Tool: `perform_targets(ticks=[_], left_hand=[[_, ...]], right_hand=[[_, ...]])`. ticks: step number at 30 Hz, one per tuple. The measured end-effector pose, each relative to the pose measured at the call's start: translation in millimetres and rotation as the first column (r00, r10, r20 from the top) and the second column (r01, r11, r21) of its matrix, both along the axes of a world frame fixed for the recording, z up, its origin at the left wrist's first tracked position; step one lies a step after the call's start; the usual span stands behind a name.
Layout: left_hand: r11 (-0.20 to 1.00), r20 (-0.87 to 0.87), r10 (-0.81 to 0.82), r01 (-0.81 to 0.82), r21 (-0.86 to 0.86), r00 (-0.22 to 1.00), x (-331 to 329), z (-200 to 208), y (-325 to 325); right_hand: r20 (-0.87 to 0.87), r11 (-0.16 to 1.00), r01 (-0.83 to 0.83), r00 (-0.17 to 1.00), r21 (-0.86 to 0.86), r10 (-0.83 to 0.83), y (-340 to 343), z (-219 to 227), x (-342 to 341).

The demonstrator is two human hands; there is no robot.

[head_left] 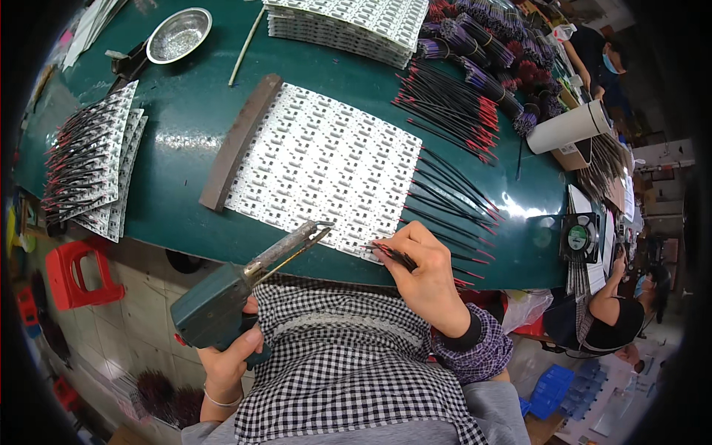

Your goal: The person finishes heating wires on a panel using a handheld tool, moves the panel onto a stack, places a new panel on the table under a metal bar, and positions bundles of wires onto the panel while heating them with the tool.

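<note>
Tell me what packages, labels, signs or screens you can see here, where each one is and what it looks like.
Cardboard box: brown, at the right edge of the green table, partly under a white roll.
Fan label: round, green, in the middle of a black square fan on the table's right end.
No signs or screens show.

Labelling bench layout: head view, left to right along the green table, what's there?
Wired board stack → steel bowl → dark bar → white board sheet → loose black wires → white roll → small fan.
</note>
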State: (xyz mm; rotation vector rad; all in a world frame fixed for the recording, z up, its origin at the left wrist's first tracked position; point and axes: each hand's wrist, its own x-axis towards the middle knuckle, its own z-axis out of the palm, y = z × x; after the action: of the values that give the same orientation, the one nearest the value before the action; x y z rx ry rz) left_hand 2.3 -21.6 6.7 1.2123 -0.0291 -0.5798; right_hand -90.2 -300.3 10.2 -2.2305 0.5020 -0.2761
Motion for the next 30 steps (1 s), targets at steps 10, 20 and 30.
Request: perform_targets(ticks=[10,20,30], left_hand=[[0.914,0.025,-0.194,0.171,0.367,0.981,-19.2,5.5,4.4],[0.781,0.285,-0.521,0.314,0.539,0.805,-18.3,-0.2,4.0],[0.828,0.468,-0.467,0.186,0.529,0.750,-16.4,-5.2,-15.7]], right_hand=[[0.068,0.998,0.065,0.996,0.009,-0.065,5.3,-8.5,3.1],[0.057,0.998,0.064,0.996,0.028,-0.066,3.2,-8.9,1.0],[0.021,0.995,0.070,0.997,0.078,-0.072,0.8,-7.1,2.8]])
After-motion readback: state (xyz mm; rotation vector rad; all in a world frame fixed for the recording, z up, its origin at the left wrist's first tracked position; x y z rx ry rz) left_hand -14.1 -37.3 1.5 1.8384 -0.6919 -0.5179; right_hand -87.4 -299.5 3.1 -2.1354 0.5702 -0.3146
